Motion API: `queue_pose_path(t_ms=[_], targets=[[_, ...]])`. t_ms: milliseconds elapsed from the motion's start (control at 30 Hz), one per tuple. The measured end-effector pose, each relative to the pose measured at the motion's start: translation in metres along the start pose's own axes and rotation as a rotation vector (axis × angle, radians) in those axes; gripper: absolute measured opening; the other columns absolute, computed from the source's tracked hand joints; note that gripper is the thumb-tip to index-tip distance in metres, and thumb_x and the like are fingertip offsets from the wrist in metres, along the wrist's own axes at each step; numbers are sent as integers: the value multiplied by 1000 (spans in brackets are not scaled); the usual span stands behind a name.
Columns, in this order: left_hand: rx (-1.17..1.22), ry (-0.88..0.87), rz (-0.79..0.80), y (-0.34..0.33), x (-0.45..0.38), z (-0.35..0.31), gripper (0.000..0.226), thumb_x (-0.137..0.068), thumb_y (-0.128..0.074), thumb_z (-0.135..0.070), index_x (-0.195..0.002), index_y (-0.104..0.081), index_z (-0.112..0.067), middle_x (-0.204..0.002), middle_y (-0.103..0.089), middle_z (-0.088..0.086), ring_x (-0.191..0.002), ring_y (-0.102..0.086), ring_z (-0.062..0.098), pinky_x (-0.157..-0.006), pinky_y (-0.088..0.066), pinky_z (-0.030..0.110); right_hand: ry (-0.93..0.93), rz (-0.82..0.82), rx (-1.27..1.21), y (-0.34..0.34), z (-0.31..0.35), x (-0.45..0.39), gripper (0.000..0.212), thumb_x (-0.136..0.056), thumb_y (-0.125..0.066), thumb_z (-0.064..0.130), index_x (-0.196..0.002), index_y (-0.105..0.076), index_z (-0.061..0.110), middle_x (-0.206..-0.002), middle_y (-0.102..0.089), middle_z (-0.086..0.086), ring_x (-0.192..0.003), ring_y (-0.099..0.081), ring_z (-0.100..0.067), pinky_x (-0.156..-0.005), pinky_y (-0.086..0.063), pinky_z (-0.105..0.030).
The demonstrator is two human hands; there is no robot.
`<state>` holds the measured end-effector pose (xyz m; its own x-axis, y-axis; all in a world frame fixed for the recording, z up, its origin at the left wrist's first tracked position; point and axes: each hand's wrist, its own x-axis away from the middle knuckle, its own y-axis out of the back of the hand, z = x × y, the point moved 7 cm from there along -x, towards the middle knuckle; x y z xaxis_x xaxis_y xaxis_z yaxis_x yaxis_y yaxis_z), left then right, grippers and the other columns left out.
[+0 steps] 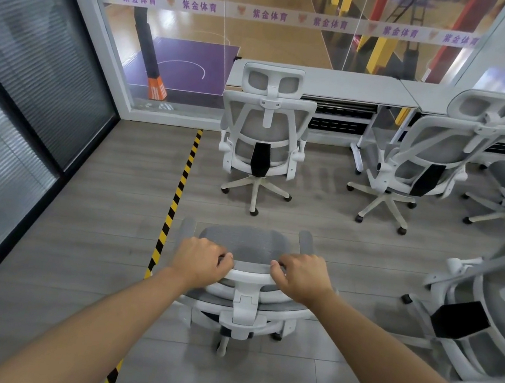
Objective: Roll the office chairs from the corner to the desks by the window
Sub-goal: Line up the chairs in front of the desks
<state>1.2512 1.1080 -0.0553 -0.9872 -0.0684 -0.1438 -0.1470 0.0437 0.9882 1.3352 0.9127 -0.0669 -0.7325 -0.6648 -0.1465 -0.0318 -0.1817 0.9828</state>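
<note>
I see a white-framed grey mesh chair (245, 254) at lower centre, upright. Two matching chairs (264, 135) (419, 167) stand at the white desks (337, 87), upper right, under the window.

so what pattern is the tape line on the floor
Diagonal yellow and black stripes on the floor tape, seen in the head view.

Hazard tape (177, 195), bball hoop post (149, 51)

I observe the left hand (201, 260) and right hand (304, 275) gripping the headrest of a white-framed grey mesh office chair (242, 288). Two matching chairs, one (264, 135) left and one (423, 161) right, stand at the long grey worktop (337, 85) beside the window. Yellow-black striped floor tape (177, 195) runs left of my chair.
</note>
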Motion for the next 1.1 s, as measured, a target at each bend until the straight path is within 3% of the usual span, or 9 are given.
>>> queue_pose_path(t_ms=[100, 233, 400, 667, 867, 933, 1000, 1100], targets=[[13, -4, 0, 1, 0, 0, 51, -87, -27, -44, -53, -53, -16, -43, -42, -4, -39, -40, 12, -41, -21, 21, -3, -7, -5, -1, 0, 0, 53, -89, -29, 51, -56, -48, 14, -47, -49, 0, -43, -45, -22, -45, -34, -27], [25, 4, 35, -4, 1, 2, 56, -88, -21, -48, -59, -59, -17, -48, -51, -3, -44, -49, 12, -42, -38, 25, -2, -16, -2, 0, 0, 1, 53, -88, -27, 51, -56, -49, 14, -49, -50, 0, -44, -46, -22, -46, -32, -26], [33, -17, 38, 3, 2, -1, 55, -87, -19, -48, -58, -55, -19, -46, -45, -4, -42, -41, 10, -43, -22, 23, 14, -22, 3, 2, 3, 3, 53, -88, -24, 52, -59, -49, 15, -52, -52, 0, -47, -47, -22, -46, -25, -25], [31, -21, 108, 10, 5, -4, 46, -94, -31, -44, -60, -50, -20, -53, -51, -3, -46, -43, 9, -43, -24, 24, 14, -1, -31, 8, 7, 7, 49, -89, -24, 51, -63, -47, 17, -57, -51, 1, -52, -46, -21, -47, -24, -29], [106, -37, 190, 7, 0, -4, 40, -97, -35, -38, -60, -44, -24, -59, -50, -6, -54, -48, 10, -46, -28, 26, 56, -149, -91, 14, 9, 23, 36, -97, -37, 39, -69, -52, 22, -63, -55, 6, -59, -48, -21, -60, -38, -33], [122, -50, 207, 6, -6, -8, 40, -97, -33, -39, -61, -44, -25, -63, -52, -5, -58, -51, 13, -48, -37, 28, 41, -150, -79, 15, 4, 28, 33, -99, -35, 37, -76, -54, 24, -69, -59, 6, -67, -52, -21, -70, -43, -36], [155, -72, 211, 6, -15, -17, 39, -94, -29, -41, -65, -46, -23, -66, -54, -4, -63, -55, 20, -56, -48, 32, 6, -143, -38, 16, -7, 33, 36, -101, -32, 38, -83, -60, 24, -78, -63, 7, -77, -56, -20, -82, -43, -36], [183, -153, 219, 10, -31, -51, 35, -95, -27, -41, -73, -48, -24, -71, -55, -2, -69, -57, 24, -60, -49, 34, -77, -179, -8, 24, -32, 49, 33, -100, -35, 39, -92, -64, 25, -87, -67, 8, -85, -58, -19, -88, -42, -36]])
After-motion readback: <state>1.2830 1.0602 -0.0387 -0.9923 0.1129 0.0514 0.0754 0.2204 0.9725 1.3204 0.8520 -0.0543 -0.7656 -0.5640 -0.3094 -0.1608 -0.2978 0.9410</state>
